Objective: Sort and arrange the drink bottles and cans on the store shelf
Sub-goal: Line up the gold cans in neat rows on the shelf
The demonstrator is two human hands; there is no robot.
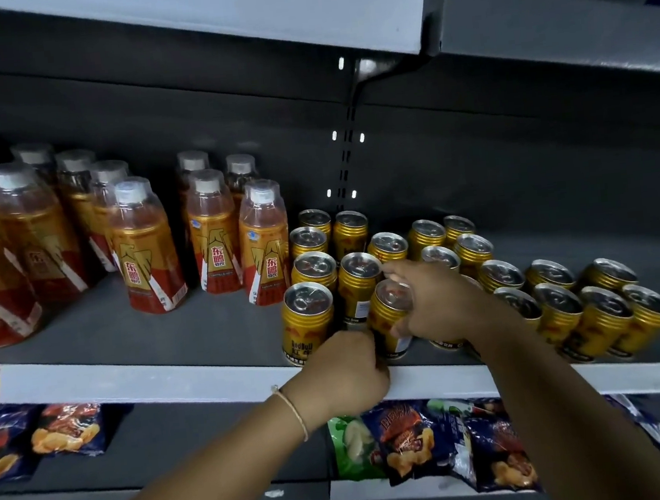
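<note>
Grey metal shelf (135,337) runs across the view, with a second shelf edge overhead at twelve o'clock. Bottles (147,251) with gold and red labels and pale caps stand in loose rows toward nine o'clock. Gold cans (559,308) crowd the board from the middle out to three o'clock, some leaning. At the centre, the right hand (438,300) has its grip closed round the top of one gold can (387,317) near the front edge, fingers curled over its rim. The left hand (340,373), a thin bracelet (293,410) on its wrist, has its fingers bent at the base of that same can; whether they pinch it cannot be told. Snack bags (427,442) lie on the lower shelf at six o'clock.
</note>
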